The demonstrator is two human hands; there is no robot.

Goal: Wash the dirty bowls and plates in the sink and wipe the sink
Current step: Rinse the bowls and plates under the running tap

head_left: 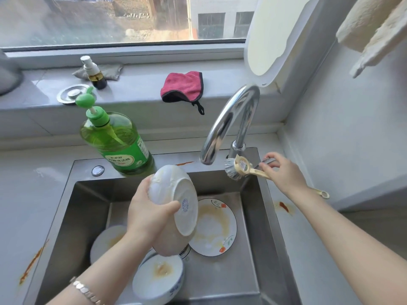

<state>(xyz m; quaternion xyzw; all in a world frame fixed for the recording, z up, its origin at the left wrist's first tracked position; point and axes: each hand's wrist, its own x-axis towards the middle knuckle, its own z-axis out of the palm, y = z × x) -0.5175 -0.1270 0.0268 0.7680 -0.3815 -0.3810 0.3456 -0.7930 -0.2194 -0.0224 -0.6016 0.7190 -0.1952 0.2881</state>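
The held bowl (176, 205) covers most of the drain (184, 250) in the sink (88, 216); a forearm (114, 256) hides part of the plate (103, 241) at the sink's left side.

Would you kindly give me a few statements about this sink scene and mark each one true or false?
1. The left hand grips a white dish tipped so that its underside shows. True.
2. The right hand holds the pink cloth. False: it holds a dish brush; the cloth lies on the windowsill.
3. A flower-patterned plate with yellowish stains lies in the sink. True.
4. The green soap bottle stands down in the basin. False: it stands on the sink's back rim, left of the tap.
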